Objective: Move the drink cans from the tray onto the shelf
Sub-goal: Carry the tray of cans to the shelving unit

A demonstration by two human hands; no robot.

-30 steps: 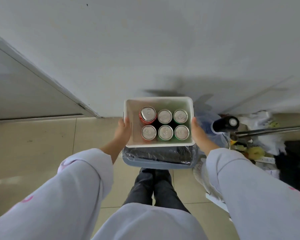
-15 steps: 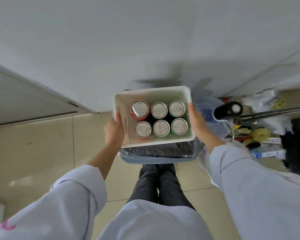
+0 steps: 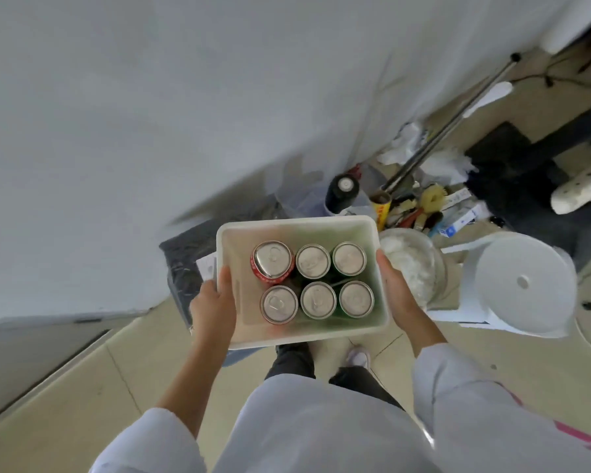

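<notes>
A white plastic tray [image 3: 299, 227] is held level in front of my body, above the floor. Inside stand several upright drink cans in two rows: a red can [image 3: 272, 262] at the back left, another red-rimmed can [image 3: 278, 304] in front of it, and green cans [image 3: 349, 259] to the right. My left hand [image 3: 214, 303] grips the tray's left wall, thumb over the rim. My right hand [image 3: 398, 293] grips the right wall the same way. No shelf is in view.
A bin lined with a black bag [image 3: 188, 264] stands against the white wall on the left. To the right are a white round-topped unit [image 3: 522, 285], a black bottle [image 3: 342, 192], a clear bag [image 3: 410, 268], a metal pole [image 3: 451, 124] and floor clutter.
The view has swung to the right and tilted. The tray, still held by both hands, has moved off the bin toward the right, and more clutter plus the white unit have come into view.
</notes>
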